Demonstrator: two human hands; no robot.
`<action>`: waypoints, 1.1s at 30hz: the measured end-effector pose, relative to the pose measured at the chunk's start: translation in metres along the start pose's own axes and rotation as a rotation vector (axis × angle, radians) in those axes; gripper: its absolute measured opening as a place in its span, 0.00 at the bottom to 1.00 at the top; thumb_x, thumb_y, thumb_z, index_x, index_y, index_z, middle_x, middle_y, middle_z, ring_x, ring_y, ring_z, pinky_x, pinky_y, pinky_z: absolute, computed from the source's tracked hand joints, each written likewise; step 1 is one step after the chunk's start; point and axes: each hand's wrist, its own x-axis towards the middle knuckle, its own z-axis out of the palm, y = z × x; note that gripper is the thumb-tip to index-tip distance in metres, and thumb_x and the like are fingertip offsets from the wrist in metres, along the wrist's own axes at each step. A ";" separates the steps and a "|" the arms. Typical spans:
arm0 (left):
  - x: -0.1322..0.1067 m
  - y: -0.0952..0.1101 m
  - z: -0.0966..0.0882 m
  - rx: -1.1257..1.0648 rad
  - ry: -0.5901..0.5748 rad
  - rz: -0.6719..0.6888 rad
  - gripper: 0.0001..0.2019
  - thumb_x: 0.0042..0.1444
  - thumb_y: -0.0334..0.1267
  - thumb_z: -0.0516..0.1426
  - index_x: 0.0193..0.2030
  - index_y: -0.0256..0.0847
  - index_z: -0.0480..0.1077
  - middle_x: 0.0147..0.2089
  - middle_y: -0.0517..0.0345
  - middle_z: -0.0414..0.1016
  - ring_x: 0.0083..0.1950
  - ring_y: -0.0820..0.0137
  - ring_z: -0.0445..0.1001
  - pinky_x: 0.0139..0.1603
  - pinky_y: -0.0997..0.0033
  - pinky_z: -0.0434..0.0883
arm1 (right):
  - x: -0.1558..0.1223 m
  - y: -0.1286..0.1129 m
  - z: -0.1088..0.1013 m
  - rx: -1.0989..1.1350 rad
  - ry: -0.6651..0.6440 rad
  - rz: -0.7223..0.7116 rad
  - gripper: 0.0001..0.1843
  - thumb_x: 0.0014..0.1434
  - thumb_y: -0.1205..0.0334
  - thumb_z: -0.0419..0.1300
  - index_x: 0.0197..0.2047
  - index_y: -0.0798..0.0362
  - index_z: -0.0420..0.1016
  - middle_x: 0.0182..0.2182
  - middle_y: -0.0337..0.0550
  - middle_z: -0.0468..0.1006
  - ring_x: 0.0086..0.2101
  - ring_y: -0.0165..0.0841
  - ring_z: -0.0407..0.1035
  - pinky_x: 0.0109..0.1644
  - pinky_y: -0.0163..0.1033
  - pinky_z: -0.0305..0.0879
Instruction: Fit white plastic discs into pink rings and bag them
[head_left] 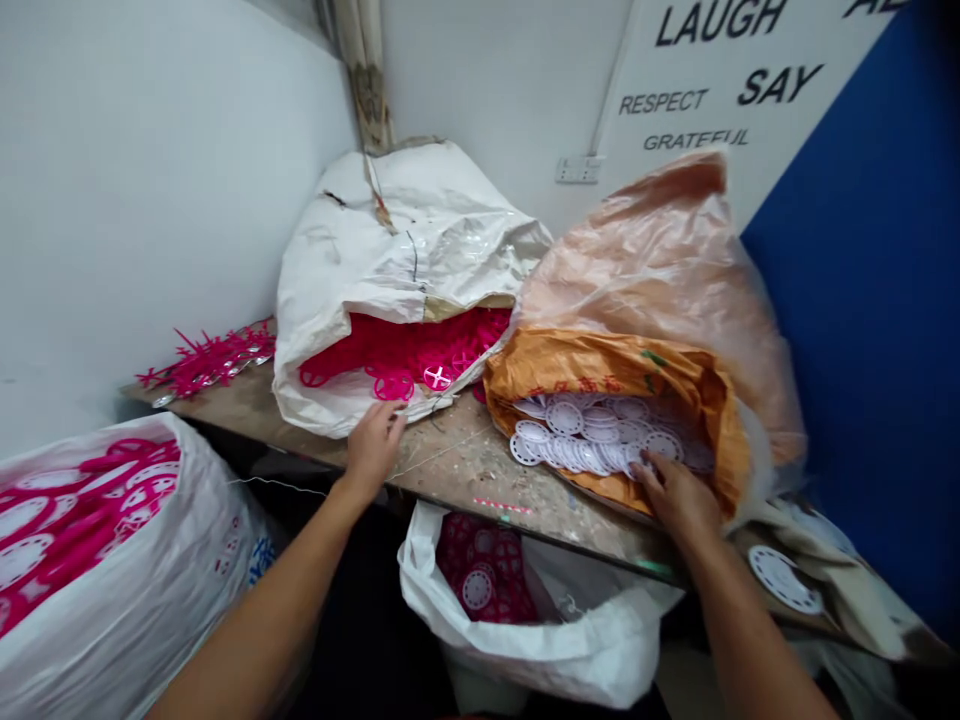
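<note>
Head view. From my remote station I see the left hand (373,450) at the lower lip of a white sack (409,225), its fingers loosely bent just below a magenta spoked wheel (394,388); I cannot tell whether the fingertips pinch anything. That wheel lies at the sack's mouth, just beyond the fingertips, with a white-crossed wheel (437,376) to its right and more magenta parts behind.

The right hand (681,505) rests its fingertips at the near edge of a pile of perforated white discs (592,455); whether it grasps one, I cannot make out. The discs lie in the mouth of an orange sack (615,350), mostly left of and beyond this hand. Both sacks lie side by side on a worn worktop (465,470). Below its front edge, between the forearms, I see an opened white bag (540,650) holding further magenta pieces (517,570).
</note>
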 end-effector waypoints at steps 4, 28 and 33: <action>0.051 -0.042 0.012 0.049 0.082 -0.090 0.13 0.56 0.34 0.53 0.48 0.38 0.69 0.48 0.47 0.73 0.49 0.62 0.72 0.50 0.64 0.66 | -0.009 0.002 0.008 -0.120 0.077 -0.184 0.26 0.61 0.51 0.45 0.49 0.60 0.75 0.44 0.55 0.78 0.41 0.45 0.71 0.48 0.46 0.63; -0.081 0.037 0.035 -0.702 -0.171 -0.260 0.10 0.48 0.39 0.59 0.37 0.38 0.72 0.42 0.51 0.74 0.49 0.60 0.73 0.49 0.58 0.70 | -0.082 -0.098 -0.035 1.293 0.035 0.179 0.14 0.49 0.53 0.63 0.35 0.53 0.71 0.29 0.37 0.72 0.27 0.29 0.67 0.34 0.36 0.65; -0.104 0.084 0.041 -1.056 -0.390 -0.480 0.31 0.45 0.37 0.62 0.57 0.41 0.60 0.45 0.53 0.74 0.40 0.66 0.76 0.38 0.67 0.74 | -0.113 -0.148 -0.043 1.467 -0.272 0.061 0.14 0.53 0.55 0.61 0.41 0.51 0.70 0.35 0.41 0.76 0.32 0.32 0.69 0.32 0.35 0.66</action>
